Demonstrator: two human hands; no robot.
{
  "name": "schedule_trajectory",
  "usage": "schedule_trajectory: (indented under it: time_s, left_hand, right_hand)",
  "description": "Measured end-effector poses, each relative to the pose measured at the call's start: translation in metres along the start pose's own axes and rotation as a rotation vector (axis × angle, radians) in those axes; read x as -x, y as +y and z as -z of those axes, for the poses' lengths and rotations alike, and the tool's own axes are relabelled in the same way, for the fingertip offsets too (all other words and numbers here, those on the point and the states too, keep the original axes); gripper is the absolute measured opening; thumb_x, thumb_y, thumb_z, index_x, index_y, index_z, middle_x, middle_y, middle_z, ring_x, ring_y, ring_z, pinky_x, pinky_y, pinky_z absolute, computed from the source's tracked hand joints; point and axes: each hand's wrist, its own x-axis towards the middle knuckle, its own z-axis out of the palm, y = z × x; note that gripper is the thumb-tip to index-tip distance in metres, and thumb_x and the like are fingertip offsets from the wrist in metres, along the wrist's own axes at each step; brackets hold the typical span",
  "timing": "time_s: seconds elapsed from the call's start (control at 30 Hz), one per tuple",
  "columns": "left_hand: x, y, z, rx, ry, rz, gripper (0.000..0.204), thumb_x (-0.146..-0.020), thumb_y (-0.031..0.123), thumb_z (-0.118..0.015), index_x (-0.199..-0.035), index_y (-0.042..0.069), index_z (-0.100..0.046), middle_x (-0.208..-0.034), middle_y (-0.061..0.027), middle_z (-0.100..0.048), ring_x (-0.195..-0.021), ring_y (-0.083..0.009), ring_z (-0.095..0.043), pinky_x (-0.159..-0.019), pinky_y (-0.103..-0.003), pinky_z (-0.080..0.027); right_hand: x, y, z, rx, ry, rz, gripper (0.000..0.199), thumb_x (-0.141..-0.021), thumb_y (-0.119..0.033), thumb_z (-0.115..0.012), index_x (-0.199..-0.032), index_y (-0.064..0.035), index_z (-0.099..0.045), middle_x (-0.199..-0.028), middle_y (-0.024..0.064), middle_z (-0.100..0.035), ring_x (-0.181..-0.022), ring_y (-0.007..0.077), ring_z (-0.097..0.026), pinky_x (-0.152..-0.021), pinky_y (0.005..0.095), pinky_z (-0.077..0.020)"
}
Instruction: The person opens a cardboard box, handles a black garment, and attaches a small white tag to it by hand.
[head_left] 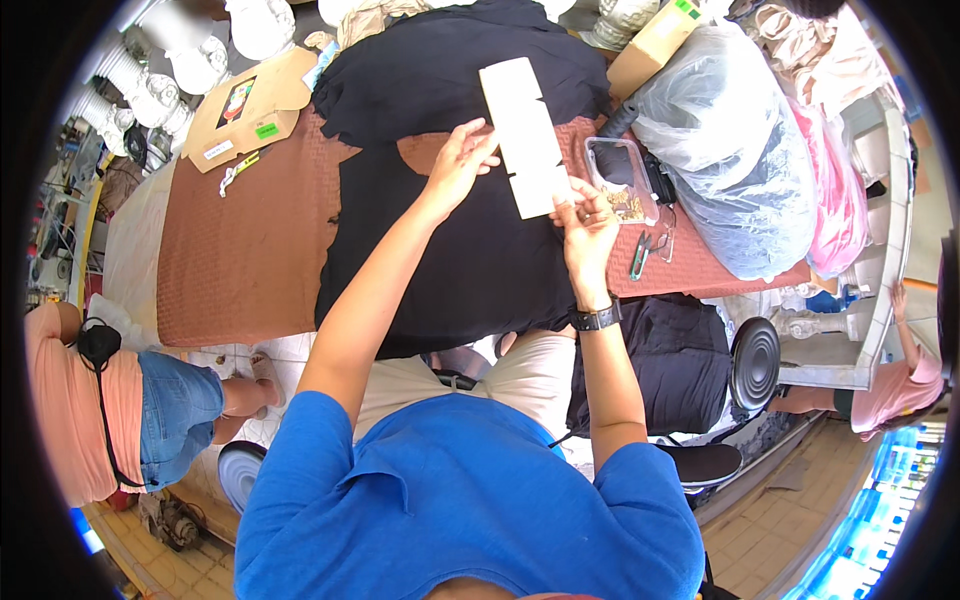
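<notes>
A long cream-white card (522, 130) with small dark notches along its edges is held up over a black cloth (440, 270). My right hand (588, 222), with a dark watch at the wrist, pinches the card's near right corner. Beside the card's left edge, my left hand (460, 168) is open, fingers apart and curving toward it; whether a fingertip touches the card I cannot tell. The black cloth is spread over the table and bunched at its far end. Through an opening in it a patch of brown covering shows.
Brown quilted cloth (240, 255) covers the table. A cardboard box (270, 100) and a yellow cutter (238, 172) lie left. Right are a clear plastic tub (645, 200), green-handled snips (640, 256) and a large plastic-wrapped bundle (720, 150). A person (130, 400) stands at left, another (895, 390) at far right.
</notes>
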Motion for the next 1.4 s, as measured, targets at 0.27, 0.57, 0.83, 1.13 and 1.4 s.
schedule_trajectory:
  time_s: [0.27,0.57,0.83,1.13,1.4]
  left_hand:
    - [0.059,0.0,0.025,0.258,-0.07,0.171,0.062,-0.101,0.039,-0.058,-0.144,-0.003,-0.044,-0.137,-0.013,-0.06,-0.121,-0.0276,-0.062,-0.102,-0.041,-0.05]
    - [0.041,-0.059,0.035,-0.423,0.107,0.035,0.037,-0.095,0.008,-0.066,-0.128,-0.006,-0.059,-0.108,-0.0178,-0.073,-0.101,-0.0233,-0.072,-0.087,-0.034,-0.055]
    - [0.037,-0.077,0.003,-0.632,0.225,-0.172,0.057,-0.086,0.003,-0.076,-0.139,0.005,-0.054,-0.135,-0.019,-0.061,-0.121,-0.0309,-0.064,-0.096,-0.039,-0.054]
    - [0.028,-0.087,-0.009,-0.6,0.185,-0.134,0.045,-0.089,0.006,-0.071,-0.133,0.004,-0.062,-0.13,-0.0179,-0.062,-0.117,-0.0309,-0.063,-0.097,-0.037,-0.051]
    - [0.029,-0.084,-0.008,-0.546,0.18,-0.16,0.041,-0.093,0.004,-0.064,-0.134,0.005,-0.062,-0.128,-0.0178,-0.064,-0.114,-0.0306,-0.065,-0.096,-0.036,-0.05]
  right_hand:
    - [0.048,-0.029,-0.061,0.326,-0.604,0.311,0.023,-0.087,-0.009,-0.076,-0.108,-0.0036,-0.07,-0.104,0.0118,-0.065,-0.097,0.0283,-0.064,-0.086,0.0377,-0.0525]
    - [-0.084,0.087,-0.027,1.195,-0.245,0.351,0.031,-0.098,-0.026,-0.059,-0.126,-0.0171,-0.067,-0.127,0.0137,-0.056,-0.112,0.0409,-0.052,-0.094,0.0527,-0.0424]
    - [-0.09,0.111,-0.027,1.322,-0.247,0.439,0.038,-0.1,-0.033,-0.053,-0.137,-0.0308,-0.062,-0.136,0.016,-0.052,-0.117,0.0456,-0.048,-0.098,0.0565,-0.0391]
    - [-0.094,0.112,-0.021,1.267,-0.29,0.434,0.039,-0.097,-0.028,-0.058,-0.135,-0.0354,-0.061,-0.125,0.0068,-0.053,-0.11,0.0388,-0.049,-0.093,0.0538,-0.0402]
    - [-0.094,0.112,-0.026,1.332,-0.24,0.452,0.039,-0.095,-0.039,-0.057,-0.134,-0.0352,-0.063,-0.123,0.0047,-0.051,-0.112,0.0353,-0.046,-0.093,0.0514,-0.0376]
